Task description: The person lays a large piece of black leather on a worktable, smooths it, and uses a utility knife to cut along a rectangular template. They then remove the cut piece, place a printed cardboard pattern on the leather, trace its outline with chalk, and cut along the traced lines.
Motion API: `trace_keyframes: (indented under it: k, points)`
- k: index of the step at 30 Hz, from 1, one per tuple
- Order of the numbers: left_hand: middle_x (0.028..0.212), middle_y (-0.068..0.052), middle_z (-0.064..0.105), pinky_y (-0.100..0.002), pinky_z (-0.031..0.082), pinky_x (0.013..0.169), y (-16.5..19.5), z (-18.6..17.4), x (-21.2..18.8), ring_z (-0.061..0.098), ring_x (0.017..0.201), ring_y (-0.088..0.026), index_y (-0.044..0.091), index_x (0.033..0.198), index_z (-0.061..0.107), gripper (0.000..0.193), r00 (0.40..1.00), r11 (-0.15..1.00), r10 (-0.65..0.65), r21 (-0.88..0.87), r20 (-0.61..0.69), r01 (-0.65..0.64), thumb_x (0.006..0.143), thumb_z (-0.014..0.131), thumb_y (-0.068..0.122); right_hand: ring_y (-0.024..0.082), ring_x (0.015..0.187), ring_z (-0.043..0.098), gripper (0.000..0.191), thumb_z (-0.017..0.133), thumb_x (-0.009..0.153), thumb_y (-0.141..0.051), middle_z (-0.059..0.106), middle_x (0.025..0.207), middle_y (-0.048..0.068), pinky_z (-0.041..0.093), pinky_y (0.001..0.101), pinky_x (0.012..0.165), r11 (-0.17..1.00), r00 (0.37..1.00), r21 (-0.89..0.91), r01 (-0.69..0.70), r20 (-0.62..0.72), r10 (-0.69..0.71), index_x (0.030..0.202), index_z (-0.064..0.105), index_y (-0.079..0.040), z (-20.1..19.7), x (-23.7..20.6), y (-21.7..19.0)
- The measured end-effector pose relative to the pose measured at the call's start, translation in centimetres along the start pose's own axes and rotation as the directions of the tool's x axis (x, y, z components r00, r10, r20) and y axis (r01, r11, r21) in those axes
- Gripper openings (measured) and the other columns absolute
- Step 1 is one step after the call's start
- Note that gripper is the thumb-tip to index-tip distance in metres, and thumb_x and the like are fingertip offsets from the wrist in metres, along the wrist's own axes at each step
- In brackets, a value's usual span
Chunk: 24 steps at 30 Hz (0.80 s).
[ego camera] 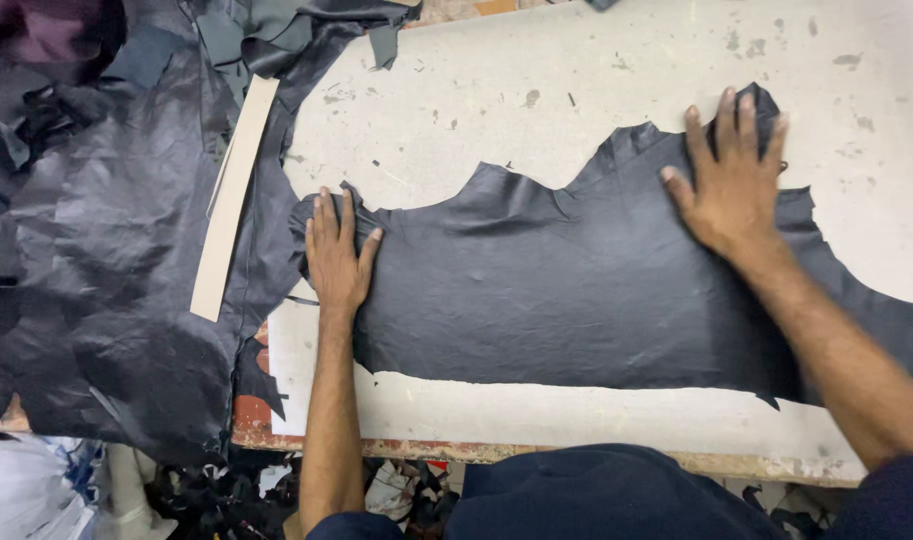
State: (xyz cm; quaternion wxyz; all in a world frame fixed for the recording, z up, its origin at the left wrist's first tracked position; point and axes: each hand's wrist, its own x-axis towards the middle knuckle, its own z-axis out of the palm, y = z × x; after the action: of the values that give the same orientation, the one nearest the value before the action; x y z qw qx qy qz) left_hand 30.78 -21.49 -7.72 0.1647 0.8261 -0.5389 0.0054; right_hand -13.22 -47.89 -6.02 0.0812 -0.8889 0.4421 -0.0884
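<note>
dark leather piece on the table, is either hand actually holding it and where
Neither grips it. The left hand presses flat on the left end of the dark leather hide; the right hand presses flat near its upper right edge.

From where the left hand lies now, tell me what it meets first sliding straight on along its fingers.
The left hand soon leaves the dark leather hide for bare, pale scuffed tabletop; nothing else shows ahead.

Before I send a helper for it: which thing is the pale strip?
Look left of the worktable, at the heap of dark leather. On it lies the pale strip, beyond the left hand. It alone is long, straight and cream-coloured.
</note>
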Motion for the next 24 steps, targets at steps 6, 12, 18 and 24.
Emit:
trace_keyframes:
  k: [6,12,18,24]
  points:
    - [0.172,-0.018,0.033,-0.059,0.013,0.130,-0.8,2.3,-0.3,0.030,0.161,-0.034,0.007,0.166,0.038,0.056,0.938,0.981,-0.152,0.068,-0.313,0.182,0.117,0.054,0.028,0.036,0.154,-0.007,0.086,0.019,0.095,-0.075,-0.005,0.168,0.018,-0.004,0.0569,0.122,0.879,0.879,0.024,0.477,0.013,-0.477,0.162,0.006,-0.022,5.0,-11.9,-12.5]
    - [0.130,-0.021,0.058,-0.051,0.043,0.100,-3.1,0.0,0.8,0.050,0.119,-0.039,0.004,0.136,0.065,0.057,0.936,0.962,-0.270,-0.105,-0.227,0.252,0.085,0.087,0.018,0.031,0.156,-0.001,0.085,0.018,0.091,-0.075,-0.004,0.170,0.009,-0.002,0.0566,0.123,0.943,0.942,0.013,0.333,0.037,-0.333,0.162,0.006,-0.029,2.1,-16.8,-3.0]
    - [0.101,-0.015,0.067,-0.047,0.046,0.090,-4.5,-0.6,2.8,0.060,0.103,-0.037,0.003,0.103,0.071,0.029,0.933,0.989,-0.093,-0.141,-0.348,0.046,0.079,0.088,0.007,0.051,0.159,0.020,0.080,0.038,0.108,-0.060,0.024,0.174,0.031,0.010,0.0665,0.128,0.941,0.931,-0.081,-0.327,-0.195,0.307,0.169,0.034,-0.009,-2.0,-20.2,10.9]
    - [0.097,-0.013,0.067,-0.048,0.046,0.082,-4.5,1.5,4.5,0.060,0.093,-0.037,0.006,0.095,0.071,0.016,0.847,0.989,-0.127,0.000,-0.516,0.148,0.082,0.080,0.007,0.056,0.142,0.035,0.088,0.042,0.101,-0.056,0.031,0.160,0.040,0.031,0.0604,0.119,0.850,0.909,0.352,-0.392,0.006,0.417,0.171,0.027,-0.004,-1.0,-18.8,7.7]
